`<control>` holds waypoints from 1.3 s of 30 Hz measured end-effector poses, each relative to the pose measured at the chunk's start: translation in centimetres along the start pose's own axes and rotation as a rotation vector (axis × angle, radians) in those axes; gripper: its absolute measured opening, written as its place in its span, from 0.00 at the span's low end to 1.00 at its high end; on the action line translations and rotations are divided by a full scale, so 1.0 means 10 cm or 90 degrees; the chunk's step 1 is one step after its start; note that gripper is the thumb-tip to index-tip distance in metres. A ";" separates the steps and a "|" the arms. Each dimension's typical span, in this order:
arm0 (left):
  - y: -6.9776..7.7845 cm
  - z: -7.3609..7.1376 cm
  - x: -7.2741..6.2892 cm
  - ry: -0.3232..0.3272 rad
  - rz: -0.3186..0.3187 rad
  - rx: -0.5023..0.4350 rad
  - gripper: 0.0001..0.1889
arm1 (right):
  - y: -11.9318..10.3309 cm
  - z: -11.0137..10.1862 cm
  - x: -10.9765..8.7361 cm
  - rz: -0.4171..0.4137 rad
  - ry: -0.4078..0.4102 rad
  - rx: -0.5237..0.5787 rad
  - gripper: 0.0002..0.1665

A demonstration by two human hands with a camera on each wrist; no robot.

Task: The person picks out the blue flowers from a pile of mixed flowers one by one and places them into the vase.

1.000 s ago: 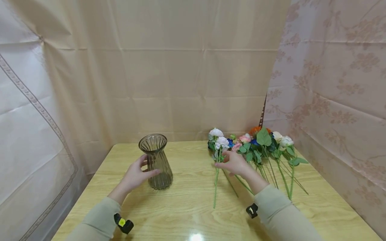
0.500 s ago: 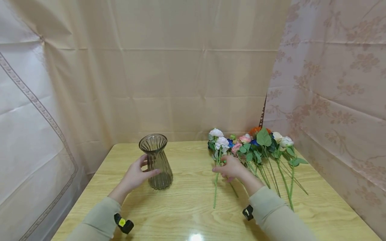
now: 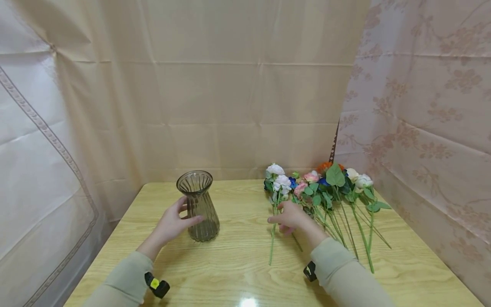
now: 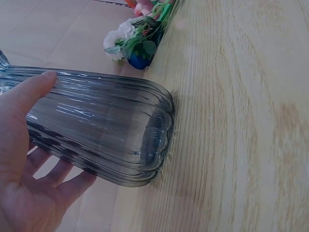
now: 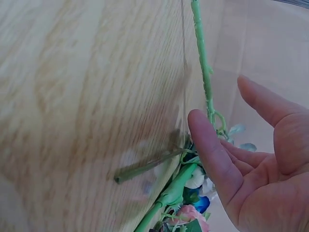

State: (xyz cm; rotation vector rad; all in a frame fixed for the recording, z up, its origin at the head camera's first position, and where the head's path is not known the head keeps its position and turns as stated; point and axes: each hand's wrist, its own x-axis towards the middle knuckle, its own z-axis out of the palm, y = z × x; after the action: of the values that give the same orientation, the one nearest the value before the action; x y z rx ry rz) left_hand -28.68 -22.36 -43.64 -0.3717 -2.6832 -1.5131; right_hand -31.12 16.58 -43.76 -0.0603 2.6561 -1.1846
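A ribbed smoky glass vase (image 3: pixel 204 213) stands upright on the table. My left hand (image 3: pixel 171 224) holds its side, the thumb on the near face and the fingers curled round the other side; the left wrist view shows the thumb along the glass (image 4: pixel 96 116). On the right, my right hand (image 3: pixel 294 219) reaches over the stem of a white artificial flower (image 3: pixel 282 183). In the right wrist view the green stem (image 5: pixel 204 72) passes by the fingertips, while thumb and fingers (image 5: pixel 212 154) stand apart and do not pinch it.
Several artificial flowers lie at the back right, among them pink (image 3: pixel 301 189), orange (image 3: pixel 324 166) and white (image 3: pixel 363 181) ones, their stems toward me. A beige curtain (image 3: pixel 215 106) hangs behind the wooden table (image 3: pixel 238 256), and a patterned cloth (image 3: pixel 429 128) hangs on the right.
My right hand has moved slightly left and toward me along the white flower's stem. That stem's lower end has shifted a little left. The left hand and vase stay in place.
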 end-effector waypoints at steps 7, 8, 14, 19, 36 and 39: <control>0.01 0.00 0.00 0.002 0.006 0.004 0.53 | 0.03 0.05 0.06 0.005 0.015 -0.025 0.43; 0.01 0.00 0.00 0.003 0.005 0.006 0.53 | 0.04 0.06 0.07 0.004 0.020 -0.030 0.42; -0.02 0.01 0.00 0.003 0.002 0.009 0.54 | 0.09 0.10 0.11 0.003 0.038 -0.053 0.24; -0.04 0.01 0.00 0.002 0.007 0.005 0.54 | 0.11 0.12 0.12 0.007 0.040 -0.065 0.22; -0.04 0.00 0.00 0.000 0.003 0.007 0.56 | 0.05 0.16 0.11 0.026 -0.011 0.016 0.15; -0.04 0.00 0.00 0.000 0.003 0.007 0.56 | 0.04 0.16 0.12 0.026 -0.011 0.030 0.14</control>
State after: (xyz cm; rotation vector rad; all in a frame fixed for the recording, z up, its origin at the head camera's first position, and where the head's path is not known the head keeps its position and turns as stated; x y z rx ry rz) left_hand -28.73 -22.57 -43.94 -0.3774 -2.6883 -1.4962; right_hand -31.88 15.54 -45.37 -0.0077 2.6010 -1.2278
